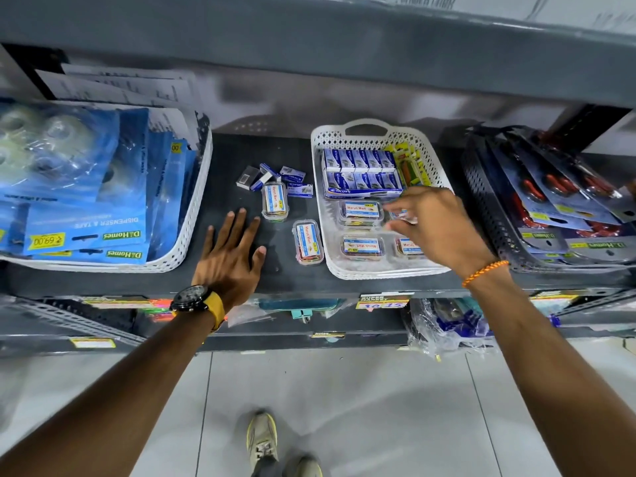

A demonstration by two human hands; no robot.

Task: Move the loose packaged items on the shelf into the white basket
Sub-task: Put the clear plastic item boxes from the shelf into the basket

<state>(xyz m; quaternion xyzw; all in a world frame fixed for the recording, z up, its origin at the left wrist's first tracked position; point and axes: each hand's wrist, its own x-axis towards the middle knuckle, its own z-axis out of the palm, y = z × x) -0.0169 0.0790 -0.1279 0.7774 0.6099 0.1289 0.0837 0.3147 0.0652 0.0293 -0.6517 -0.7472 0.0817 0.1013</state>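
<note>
Grey metal shelving (241, 287) runs across the view, with a dark upper shelf board (309, 46) overhead. Below it lies a pale, glossy tiled floor (378, 407), grout lines visible. Yellow price labels (382, 302) line the shelf edge. Light even and bright.

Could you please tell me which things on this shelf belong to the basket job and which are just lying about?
Job: white basket; two loose clear clip boxes; loose small staple boxes; right hand; left hand.

Bystanders: tape dispenser packs; dark tray of carded items.
</note>
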